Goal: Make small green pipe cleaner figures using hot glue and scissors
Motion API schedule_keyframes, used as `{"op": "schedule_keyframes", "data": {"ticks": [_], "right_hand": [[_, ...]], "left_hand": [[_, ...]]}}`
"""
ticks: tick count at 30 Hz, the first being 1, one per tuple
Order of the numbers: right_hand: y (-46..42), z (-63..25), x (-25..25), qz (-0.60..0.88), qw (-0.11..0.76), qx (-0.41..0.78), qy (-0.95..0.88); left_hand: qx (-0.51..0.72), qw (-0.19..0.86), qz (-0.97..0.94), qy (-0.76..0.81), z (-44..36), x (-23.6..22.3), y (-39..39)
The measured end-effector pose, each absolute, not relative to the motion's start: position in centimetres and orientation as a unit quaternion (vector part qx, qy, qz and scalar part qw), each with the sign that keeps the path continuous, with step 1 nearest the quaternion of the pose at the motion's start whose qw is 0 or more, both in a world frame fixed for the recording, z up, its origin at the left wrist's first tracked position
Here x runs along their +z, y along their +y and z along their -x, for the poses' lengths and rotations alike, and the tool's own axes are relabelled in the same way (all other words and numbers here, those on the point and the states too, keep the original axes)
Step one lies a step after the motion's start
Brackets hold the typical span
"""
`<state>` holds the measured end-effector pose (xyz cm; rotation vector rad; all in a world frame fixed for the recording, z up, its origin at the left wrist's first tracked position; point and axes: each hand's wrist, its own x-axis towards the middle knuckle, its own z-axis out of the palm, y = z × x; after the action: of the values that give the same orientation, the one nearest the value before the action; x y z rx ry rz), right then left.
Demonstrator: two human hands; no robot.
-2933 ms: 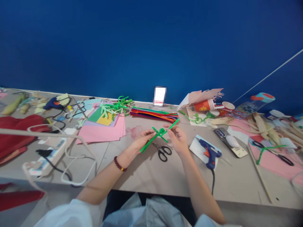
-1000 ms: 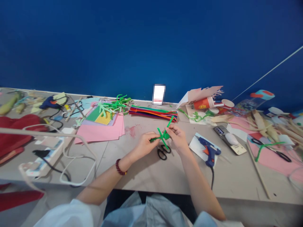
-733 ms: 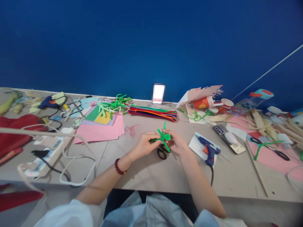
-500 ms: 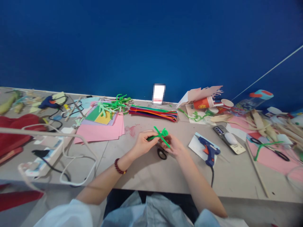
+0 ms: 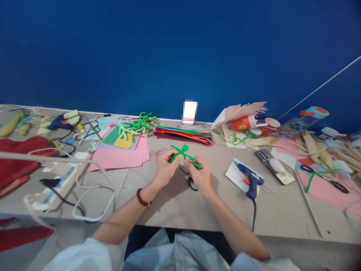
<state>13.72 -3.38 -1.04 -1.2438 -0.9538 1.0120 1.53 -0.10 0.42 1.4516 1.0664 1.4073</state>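
Between my hands, raised above the table, is a small green pipe cleaner figure (image 5: 184,148) with a rounded, coiled top and several thin limbs sticking out. My left hand (image 5: 167,168) is closed on its left limbs, thumb against fingers. My right hand (image 5: 200,173) pinches the limbs on the right side. Under my hands lies a pair of scissors (image 5: 193,184), its black handle loop showing and the rest partly covered. Beyond them rests a bundle of coloured pipe cleaners (image 5: 183,135).
A blue glue gun (image 5: 249,180) on a card and a phone (image 5: 275,166) are at right. To the left are pink paper sheets (image 5: 118,158), a pile of green pipe cleaner pieces (image 5: 138,125) and a power strip (image 5: 60,184) with cables. A paper cup (image 5: 243,123) lies behind.
The green figure has turned so its rounded top points up and away. My right hand has shifted from an opened pose to pinching the right limbs.
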Motion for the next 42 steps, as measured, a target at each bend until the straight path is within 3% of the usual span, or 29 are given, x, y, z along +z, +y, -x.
{"op": "schedule_keyframes", "data": {"ticks": [13,21,26,31,42], "right_hand": [[-4.4,-13.4,-1.0,0.445,0.598,0.150,-0.649],[-4.2,-14.1,-0.7,0.420,0.577,0.061,-0.698],[-4.3,-14.2,0.1,0.423,0.616,0.113,-0.654],[-4.3,-14.1,0.3,0.440,0.652,0.219,-0.577],[-2.4,-14.8,-1.3,0.436,0.710,0.439,-0.335]], "left_hand": [[0.540,0.288,-0.662,0.432,-1.1,0.3,0.0],[0.540,0.148,-0.733,0.386,-0.8,0.2,0.3],[0.532,0.063,-0.766,0.355,-0.6,0.1,0.3],[0.528,0.050,-0.769,0.358,-0.5,0.5,0.1],[0.503,0.201,-0.748,0.384,-1.2,0.3,-0.2]]}}
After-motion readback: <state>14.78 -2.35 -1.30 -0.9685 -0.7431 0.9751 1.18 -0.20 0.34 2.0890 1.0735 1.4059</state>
